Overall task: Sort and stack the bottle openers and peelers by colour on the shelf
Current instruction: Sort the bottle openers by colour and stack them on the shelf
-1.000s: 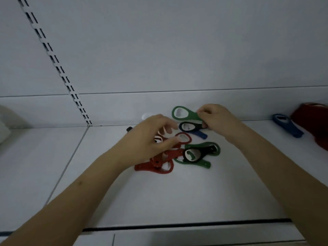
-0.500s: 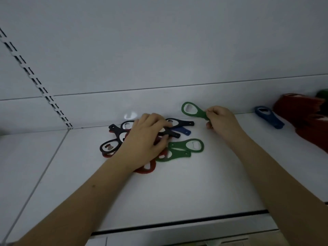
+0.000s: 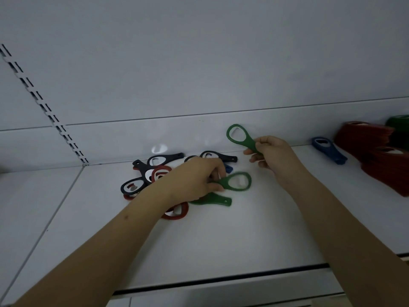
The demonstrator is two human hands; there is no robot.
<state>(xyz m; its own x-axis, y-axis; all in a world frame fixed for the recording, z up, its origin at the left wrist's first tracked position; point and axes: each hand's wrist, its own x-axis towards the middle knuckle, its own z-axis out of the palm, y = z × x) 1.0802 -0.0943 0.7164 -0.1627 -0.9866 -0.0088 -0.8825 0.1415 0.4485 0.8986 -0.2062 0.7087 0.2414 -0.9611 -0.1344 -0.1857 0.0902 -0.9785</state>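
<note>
Head view shows our right grip (image 3: 269,152) pinching a green opener (image 3: 240,136) by its handle, now lifted clear of the pile. Our left grip (image 3: 197,177), beside it, has closed on a second green opener (image 3: 235,182), a second ago untouched on the shelf (image 3: 221,240). Greens are being gathered; red stacks (image 3: 376,151) wait far right.

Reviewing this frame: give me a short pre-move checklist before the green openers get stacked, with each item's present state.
1. Right hand has a firm grip on the raised green opener: ok.
2. Left hand pinches the second green opener by its handle: ok.
3. Third green opener free to pick: not ok, partly under the left hand.
4. Pile sorted: not ok, black, red and blue openers mixed.
5. Green stack at far right reachable: cannot tell.
</note>
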